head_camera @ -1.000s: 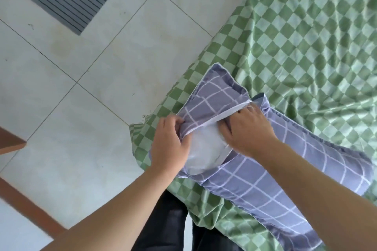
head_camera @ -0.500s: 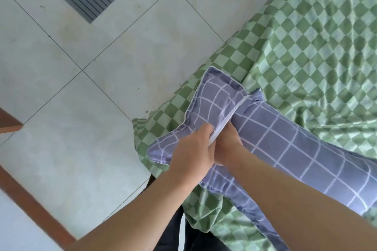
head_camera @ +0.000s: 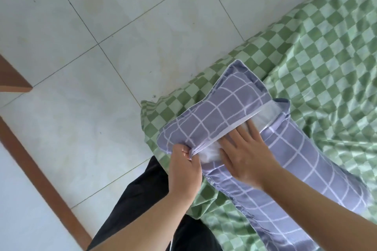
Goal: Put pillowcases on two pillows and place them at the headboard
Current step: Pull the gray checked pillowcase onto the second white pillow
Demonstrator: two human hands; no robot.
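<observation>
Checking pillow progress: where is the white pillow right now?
In the head view, right of centre: the pillow shows in the pillowcase opening, between the left hand and right hand, on the bed edge.

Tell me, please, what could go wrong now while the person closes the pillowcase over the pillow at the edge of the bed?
1. The left hand pinches only a small fold of the pillowcase; that grip may slip and the flap spring back.
2. White pillow still shows at the opening under the flat right hand, so a corner may stay uncovered.
3. This end lies at the edge of the checked sheet, above the tile floor; a hard push might slide it off.
</observation>
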